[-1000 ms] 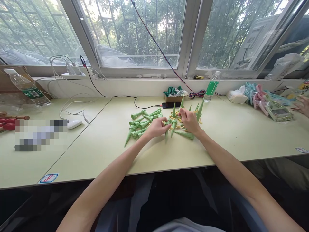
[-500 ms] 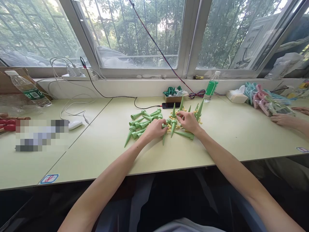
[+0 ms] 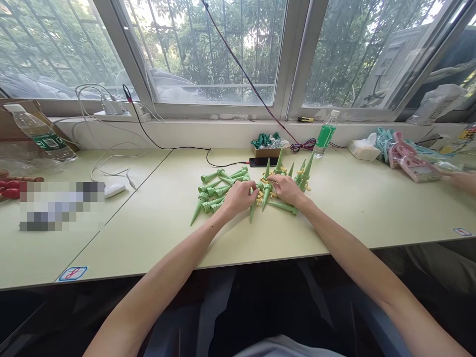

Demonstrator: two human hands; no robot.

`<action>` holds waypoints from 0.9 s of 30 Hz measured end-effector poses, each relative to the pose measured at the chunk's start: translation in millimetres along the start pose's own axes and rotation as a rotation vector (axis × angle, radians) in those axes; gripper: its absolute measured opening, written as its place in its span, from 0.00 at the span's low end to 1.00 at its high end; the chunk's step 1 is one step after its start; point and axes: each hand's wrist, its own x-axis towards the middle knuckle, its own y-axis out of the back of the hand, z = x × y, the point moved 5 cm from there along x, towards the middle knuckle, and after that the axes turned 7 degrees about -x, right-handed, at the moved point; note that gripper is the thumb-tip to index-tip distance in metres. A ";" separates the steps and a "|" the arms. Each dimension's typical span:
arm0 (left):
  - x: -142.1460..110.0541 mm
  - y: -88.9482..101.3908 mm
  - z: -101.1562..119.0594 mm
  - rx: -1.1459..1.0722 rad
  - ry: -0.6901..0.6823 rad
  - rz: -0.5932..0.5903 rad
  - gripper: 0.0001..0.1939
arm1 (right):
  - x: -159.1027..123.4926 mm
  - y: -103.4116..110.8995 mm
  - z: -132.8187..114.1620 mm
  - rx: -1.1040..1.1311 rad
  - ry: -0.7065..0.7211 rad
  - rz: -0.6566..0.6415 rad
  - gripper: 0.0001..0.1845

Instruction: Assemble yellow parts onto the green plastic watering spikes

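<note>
Several green plastic cone spikes (image 3: 219,191) lie in a pile on the pale green table (image 3: 167,233). More green spikes (image 3: 303,176) stand upright to the right, with small yellow pieces (image 3: 265,196) among them. My left hand (image 3: 240,197) is closed round one green spike (image 3: 253,208) that points down toward me. My right hand (image 3: 286,189) has its fingers curled in a pinch at the yellow pieces between the two groups; what it holds is too small to make out.
A black phone (image 3: 264,161), a small box of green items (image 3: 267,144) and a green-labelled bottle (image 3: 325,135) stand behind the spikes. Cables run along the sill. Another bottle (image 3: 40,134) lies at the left. Pink and teal packets (image 3: 407,158) and another person's hand (image 3: 461,181) are at the right.
My right hand has dropped lower onto the yellow pieces. The other person's hand at the right has shifted back toward the frame's edge. My left hand stays closed on its spike.
</note>
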 end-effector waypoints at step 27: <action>-0.6 1.5 2.6 -0.002 -0.036 0.026 0.11 | -1.4 -2.7 -5.0 -0.171 -0.073 -0.164 0.19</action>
